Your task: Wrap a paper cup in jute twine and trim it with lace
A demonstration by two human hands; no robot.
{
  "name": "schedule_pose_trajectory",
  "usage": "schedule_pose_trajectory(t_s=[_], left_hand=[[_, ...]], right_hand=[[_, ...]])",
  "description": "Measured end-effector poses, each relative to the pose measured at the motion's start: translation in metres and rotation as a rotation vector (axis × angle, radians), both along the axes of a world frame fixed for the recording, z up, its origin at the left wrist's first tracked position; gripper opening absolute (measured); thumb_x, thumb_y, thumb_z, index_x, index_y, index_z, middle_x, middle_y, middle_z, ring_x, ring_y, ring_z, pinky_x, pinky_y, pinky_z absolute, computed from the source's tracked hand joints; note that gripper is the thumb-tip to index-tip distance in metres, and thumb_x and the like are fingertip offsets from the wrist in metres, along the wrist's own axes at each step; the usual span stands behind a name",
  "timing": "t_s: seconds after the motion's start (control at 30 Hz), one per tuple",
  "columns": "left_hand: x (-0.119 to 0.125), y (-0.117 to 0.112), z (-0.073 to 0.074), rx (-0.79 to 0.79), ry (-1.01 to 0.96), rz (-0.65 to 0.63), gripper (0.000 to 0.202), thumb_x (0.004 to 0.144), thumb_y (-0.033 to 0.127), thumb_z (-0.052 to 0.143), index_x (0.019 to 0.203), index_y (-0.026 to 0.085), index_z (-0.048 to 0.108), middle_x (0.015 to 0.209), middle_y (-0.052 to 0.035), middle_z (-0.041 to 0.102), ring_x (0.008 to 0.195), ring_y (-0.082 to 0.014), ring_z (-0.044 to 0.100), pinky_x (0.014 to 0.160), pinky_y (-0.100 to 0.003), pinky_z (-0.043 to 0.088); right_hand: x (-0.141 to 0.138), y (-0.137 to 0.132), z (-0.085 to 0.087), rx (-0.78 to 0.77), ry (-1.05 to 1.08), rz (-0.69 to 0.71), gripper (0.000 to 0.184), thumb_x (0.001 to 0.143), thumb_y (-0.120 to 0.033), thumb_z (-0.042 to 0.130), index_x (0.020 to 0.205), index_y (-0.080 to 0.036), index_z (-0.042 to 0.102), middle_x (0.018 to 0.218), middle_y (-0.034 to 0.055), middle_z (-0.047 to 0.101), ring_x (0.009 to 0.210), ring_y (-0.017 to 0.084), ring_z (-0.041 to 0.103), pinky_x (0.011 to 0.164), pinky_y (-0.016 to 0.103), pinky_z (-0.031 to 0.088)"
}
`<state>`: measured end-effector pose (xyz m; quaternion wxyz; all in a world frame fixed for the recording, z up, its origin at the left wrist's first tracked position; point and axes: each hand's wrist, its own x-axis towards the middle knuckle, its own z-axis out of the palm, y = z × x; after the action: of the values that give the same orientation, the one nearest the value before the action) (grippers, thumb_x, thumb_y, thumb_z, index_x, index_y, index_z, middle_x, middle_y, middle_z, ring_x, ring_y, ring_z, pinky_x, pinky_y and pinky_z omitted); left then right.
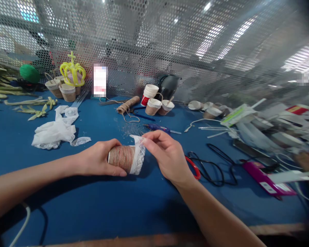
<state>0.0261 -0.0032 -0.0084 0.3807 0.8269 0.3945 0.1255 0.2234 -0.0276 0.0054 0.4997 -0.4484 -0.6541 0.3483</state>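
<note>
My left hand [100, 158] is wrapped round a paper cup covered in brown twine [121, 157], which lies on its side just above the blue table [92, 206]. A strip of white lace [138, 156] circles the cup's rim end. My right hand [164, 154] pinches the top edge of that lace between thumb and fingers. Both hands meet at the cup in the middle of the view.
Loose white lace [57, 131] lies left. A twine spool [127, 105], twine-wrapped cups [157, 106], red-handled scissors [194, 167], a black cord [216, 168] and a purple tool [266, 178] lie behind and right. A yellow crown [72, 72] stands by the perforated metal wall [170, 41].
</note>
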Motion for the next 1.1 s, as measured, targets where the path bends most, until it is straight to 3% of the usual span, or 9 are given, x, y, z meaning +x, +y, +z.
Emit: schedule_pose_trajectory(t_s=[0.1, 0.27, 0.5, 0.7, 1.1], left_hand=[[-0.0006, -0.0008, 0.0012, -0.043, 0.018, -0.007, 0.06, 0.061, 0.056, 0.063, 0.103, 0.015, 0.047, 0.083, -0.0037, 0.06, 0.072, -0.019, 0.057, 0.059, -0.026, 0.042], [0.0, -0.0021, 0.003, -0.082, 0.006, -0.031, 0.059, 0.06, 0.055, 0.063, 0.102, 0.016, 0.049, 0.082, -0.0031, 0.059, 0.071, -0.0183, 0.056, 0.057, -0.025, 0.041], [0.0007, -0.0041, 0.0059, -0.109, -0.002, -0.045, 0.058, 0.06, 0.054, 0.064, 0.101, 0.016, 0.049, 0.083, -0.0034, 0.06, 0.071, -0.0182, 0.056, 0.058, -0.025, 0.042], [0.0009, -0.0045, 0.0067, -0.08, -0.002, -0.036, 0.059, 0.059, 0.053, 0.065, 0.101, 0.015, 0.049, 0.088, -0.0054, 0.061, 0.075, -0.02, 0.058, 0.061, -0.027, 0.044], [0.0007, -0.0056, 0.0082, -0.038, -0.037, -0.034, 0.06, 0.059, 0.051, 0.066, 0.102, 0.015, 0.047, 0.089, -0.0047, 0.06, 0.074, -0.0186, 0.057, 0.062, -0.026, 0.044]], right_hand=[[-0.0013, -0.0002, -0.0003, -0.016, 0.051, -0.001, 0.009, 0.075, -0.022, 0.061, 0.07, -0.019, 0.054, 0.073, -0.0017, 0.06, 0.065, 0.01, 0.055, 0.061, 0.024, 0.045], [-0.0005, 0.0032, -0.0058, -0.013, 0.148, 0.05, 0.011, 0.074, -0.015, 0.06, 0.083, -0.022, 0.063, 0.077, -0.0029, 0.065, 0.072, 0.011, 0.061, 0.067, 0.025, 0.05], [-0.002, 0.0014, 0.0006, -0.014, -0.001, -0.024, 0.014, 0.073, -0.015, 0.058, 0.081, -0.022, 0.067, 0.085, -0.0005, 0.069, 0.08, 0.014, 0.062, 0.075, 0.031, 0.05], [-0.0017, 0.0036, 0.0026, -0.054, -0.115, -0.084, 0.013, 0.073, -0.018, 0.061, 0.083, -0.02, 0.067, 0.087, 0.0015, 0.069, 0.078, 0.015, 0.062, 0.074, 0.032, 0.05], [0.0009, 0.007, 0.0012, -0.066, -0.232, -0.041, 0.01, 0.075, -0.018, 0.057, 0.079, -0.018, 0.066, 0.084, 0.0031, 0.069, 0.079, 0.016, 0.063, 0.075, 0.033, 0.048]])
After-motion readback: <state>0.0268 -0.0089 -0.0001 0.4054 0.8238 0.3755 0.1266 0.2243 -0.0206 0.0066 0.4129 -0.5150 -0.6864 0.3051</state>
